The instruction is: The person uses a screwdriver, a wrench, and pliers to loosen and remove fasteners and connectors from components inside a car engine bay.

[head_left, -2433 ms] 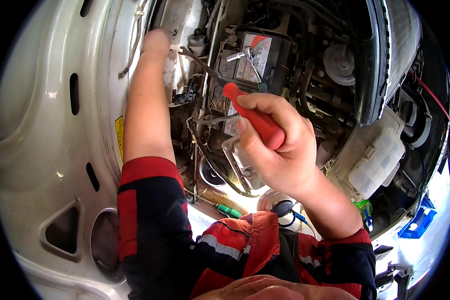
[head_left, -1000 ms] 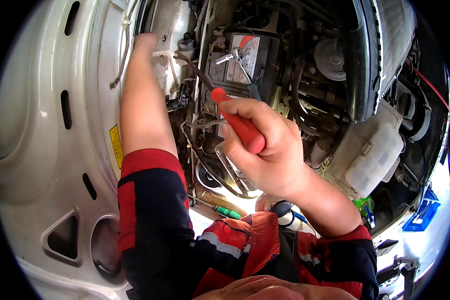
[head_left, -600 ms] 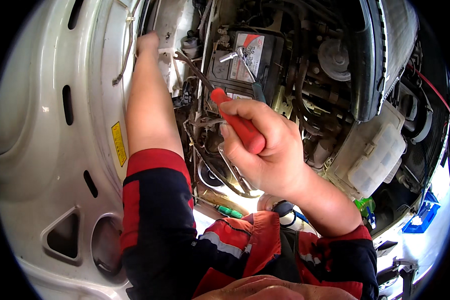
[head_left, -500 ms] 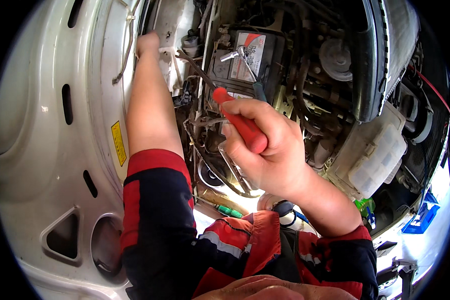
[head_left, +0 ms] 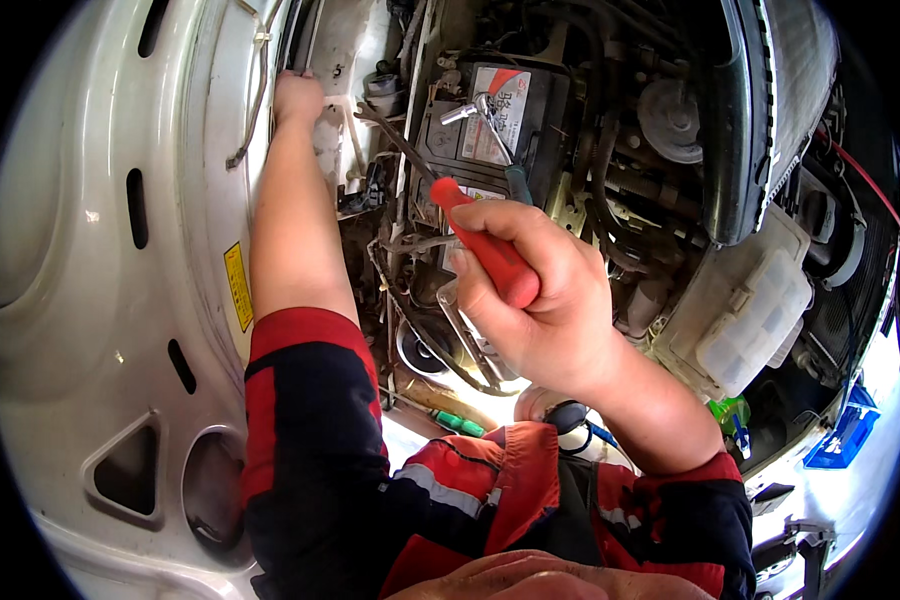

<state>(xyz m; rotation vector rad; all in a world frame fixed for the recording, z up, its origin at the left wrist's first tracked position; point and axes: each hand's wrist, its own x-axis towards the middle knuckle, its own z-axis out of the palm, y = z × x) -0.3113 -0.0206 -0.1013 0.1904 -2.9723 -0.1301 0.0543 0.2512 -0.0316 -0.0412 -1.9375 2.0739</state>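
My right hand [head_left: 560, 290] is wrapped round the red handle of a pry tool [head_left: 490, 255]. Its dark shaft points up and left, and the tip, which looks bent or forked, lies near a white metal panel [head_left: 355, 45]. At the upper left, my left hand [head_left: 298, 98] reaches to the narrow gap beside the big silvery panel; its fingers are mostly hidden there. Beyond my right hand, a ratchet with a socket [head_left: 493, 128] lies on the dark car battery [head_left: 545, 105].
The silvery panel [head_left: 80, 300] with slots and cut-outs stands along the left. A clear plastic organizer case [head_left: 750, 320] lies at the right of the engine bay. A green-handled tool [head_left: 458, 422] sits near my body, and a blue bin [head_left: 845, 430] stands at the far right.
My left hand has shifted slightly back toward me, and more of its back shows. The right hand and the pry tool have barely moved.
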